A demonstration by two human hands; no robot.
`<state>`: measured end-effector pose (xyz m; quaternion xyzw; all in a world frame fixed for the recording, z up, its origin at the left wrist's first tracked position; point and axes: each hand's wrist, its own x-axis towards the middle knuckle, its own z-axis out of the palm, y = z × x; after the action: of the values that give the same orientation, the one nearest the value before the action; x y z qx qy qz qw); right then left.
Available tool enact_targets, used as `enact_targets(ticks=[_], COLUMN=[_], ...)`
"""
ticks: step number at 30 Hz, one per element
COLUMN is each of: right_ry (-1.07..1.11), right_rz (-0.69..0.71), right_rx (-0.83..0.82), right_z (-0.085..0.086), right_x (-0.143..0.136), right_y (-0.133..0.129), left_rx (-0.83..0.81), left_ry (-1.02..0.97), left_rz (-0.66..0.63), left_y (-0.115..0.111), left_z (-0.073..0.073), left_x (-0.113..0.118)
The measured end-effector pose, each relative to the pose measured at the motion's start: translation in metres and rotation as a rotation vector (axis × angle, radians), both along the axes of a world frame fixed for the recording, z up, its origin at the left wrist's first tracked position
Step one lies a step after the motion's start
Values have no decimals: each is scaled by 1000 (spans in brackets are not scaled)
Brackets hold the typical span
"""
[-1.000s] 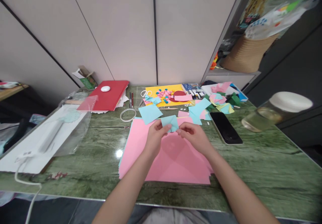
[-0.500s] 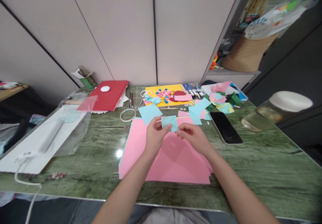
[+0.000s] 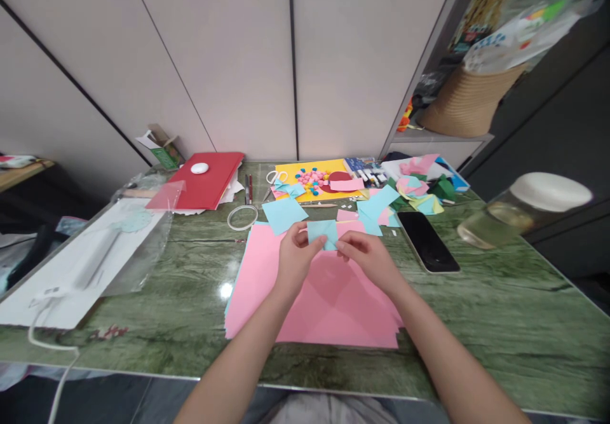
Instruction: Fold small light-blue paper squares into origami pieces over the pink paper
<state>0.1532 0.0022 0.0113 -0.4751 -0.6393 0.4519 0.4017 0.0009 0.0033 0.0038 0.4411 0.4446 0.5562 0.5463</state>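
At frame centre, the left hand (image 3: 295, 257) holds a small folded blue paper (image 3: 319, 228) between its fingers, above pink sheets (image 3: 328, 306); the right hand (image 3: 366, 255) has its fingers drawn narrow at the paper's right edge, and I cannot tell if they grip it. A black phone (image 3: 427, 243) lies right of centre

The left fingers (image 3: 315, 245) hide part of the light-blue paper (image 3: 328, 227).
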Motion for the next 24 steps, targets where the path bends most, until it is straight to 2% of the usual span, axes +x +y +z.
enact_targets(ticks=[5,9,12,17,21,24], right_ry=[22,37,92,113,57,-56], right_rz=[-52,-23,-45,-160,-237,-280], right_rx=[-2,-35,-38,-12,104,275], right_z=[-2,-1,0,-6,-10,-7], right_x=[0,-1,-1,-2,-4,-6], right_y=[1,1,1,3,0,-4], left_rx=[-27,-31,-4,71,128,132], left_ry=[-48,-62,-8,119,233,255], left_rz=[-70,-81,-93,-104,-67,-58], left_y=[2,3,2,0,-2,-3], left_z=[-4,-7,-6,-4,-2,-1], left_x=[-1,-3,-2,1,4,5])
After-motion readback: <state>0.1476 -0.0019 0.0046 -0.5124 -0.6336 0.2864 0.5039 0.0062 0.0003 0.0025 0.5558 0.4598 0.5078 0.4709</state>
